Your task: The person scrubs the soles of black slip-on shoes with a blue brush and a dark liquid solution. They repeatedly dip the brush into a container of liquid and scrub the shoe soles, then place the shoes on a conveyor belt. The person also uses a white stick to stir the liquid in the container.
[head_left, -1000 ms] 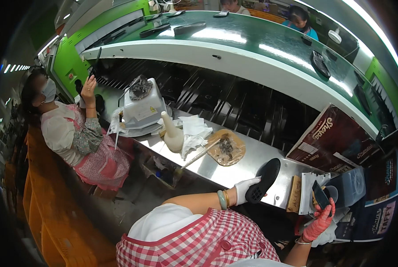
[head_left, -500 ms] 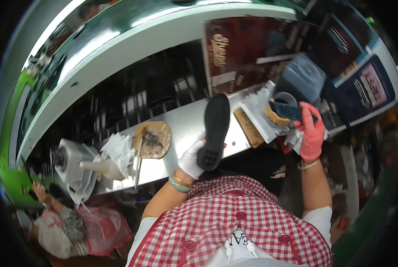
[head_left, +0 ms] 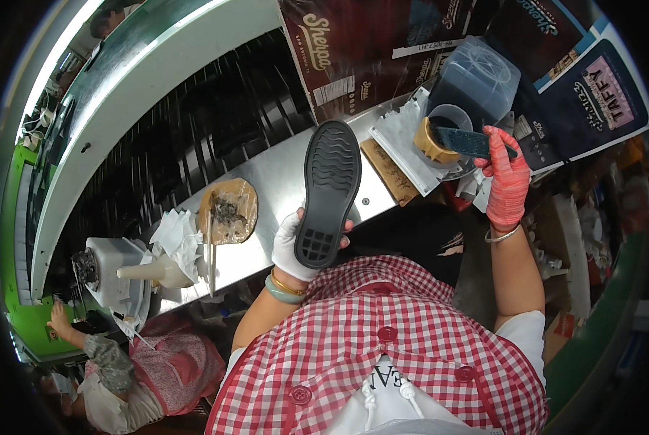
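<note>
My left hand [head_left: 295, 243], in a white glove with bare fingertips, grips a black shoe sole [head_left: 332, 192] near its heel end. The sole's treaded face is turned up, with wavy ridges at the toe and square cells at the heel. In a pink-red glove, my right hand [head_left: 507, 174] pinches a flat dark green tool [head_left: 466, 142]. That tool's left end is at the mouth of a cup wrapped in tan tape [head_left: 435, 145]; whatever lies inside the cup is mostly hidden.
A conveyor with black slats [head_left: 216, 123] runs behind the metal bench [head_left: 266, 217]. Left on the bench are a tan dish with dark residue [head_left: 230, 210], white tissue [head_left: 176, 235] and a squeeze bottle [head_left: 158, 272]. Cartons [head_left: 368, 72] and a clear tub [head_left: 480, 76] stand right. Another person [head_left: 143, 370] works at lower left.
The sole has turned so its tread faces me more fully. My view has shifted, so the bench things sit a little further left and higher. Both hands keep their holds.
</note>
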Tool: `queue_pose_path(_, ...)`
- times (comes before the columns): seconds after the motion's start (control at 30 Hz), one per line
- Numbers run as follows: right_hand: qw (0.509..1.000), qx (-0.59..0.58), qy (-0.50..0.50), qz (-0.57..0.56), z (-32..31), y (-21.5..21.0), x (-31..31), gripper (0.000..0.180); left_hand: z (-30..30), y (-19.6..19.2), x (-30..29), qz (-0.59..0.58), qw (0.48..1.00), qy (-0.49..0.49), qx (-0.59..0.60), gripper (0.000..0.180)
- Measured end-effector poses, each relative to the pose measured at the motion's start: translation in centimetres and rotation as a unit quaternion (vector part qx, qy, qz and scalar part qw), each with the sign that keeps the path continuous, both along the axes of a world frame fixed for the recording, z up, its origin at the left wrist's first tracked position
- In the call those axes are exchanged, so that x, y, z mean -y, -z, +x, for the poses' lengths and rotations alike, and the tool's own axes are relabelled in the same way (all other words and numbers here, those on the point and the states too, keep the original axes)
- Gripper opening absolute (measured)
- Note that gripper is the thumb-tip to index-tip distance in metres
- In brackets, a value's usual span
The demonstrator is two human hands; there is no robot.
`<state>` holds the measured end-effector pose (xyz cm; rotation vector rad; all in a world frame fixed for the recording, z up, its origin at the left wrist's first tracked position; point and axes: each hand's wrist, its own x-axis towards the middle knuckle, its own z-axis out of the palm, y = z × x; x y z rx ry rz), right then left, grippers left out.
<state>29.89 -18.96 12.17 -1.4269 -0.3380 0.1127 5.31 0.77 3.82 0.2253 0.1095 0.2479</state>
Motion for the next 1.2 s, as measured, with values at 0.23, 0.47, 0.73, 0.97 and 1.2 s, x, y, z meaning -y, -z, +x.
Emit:
queue_pose_path(0.23,1.0,-0.006,-0.005,-0.009,0.6,-0.1,0.2,0.022,0.3,-0.6,0.5,0.016,0.999,-0.011,-0.044,0.046)
queue_pose_path(0.47,0.992,0.047,-0.036,-0.114,1.9,-1.8,0.0,0.026,0.2,0.6,0.6,0.038,0.998,0.0,-0.041,0.048)
queue_pose_path(0.73,0.984,0.038,-0.07,-0.156,3.4,-1.0,-0.5,0.026,0.6,1.2,0.9,0.033,0.998,0.02,-0.059,0.048)
queue_pose_path(0.97,0.984,0.011,-0.058,-0.167,3.6,-1.2,-0.6,0.027,-0.1,2.3,0.6,0.044,0.996,0.013,-0.076,0.049)
queue_pose_path(1.2,0.986,0.009,-0.064,-0.153,4.1,-0.7,-0.1,0.025,-0.1,3.2,0.6,0.031,0.994,0.009,-0.102,0.049)
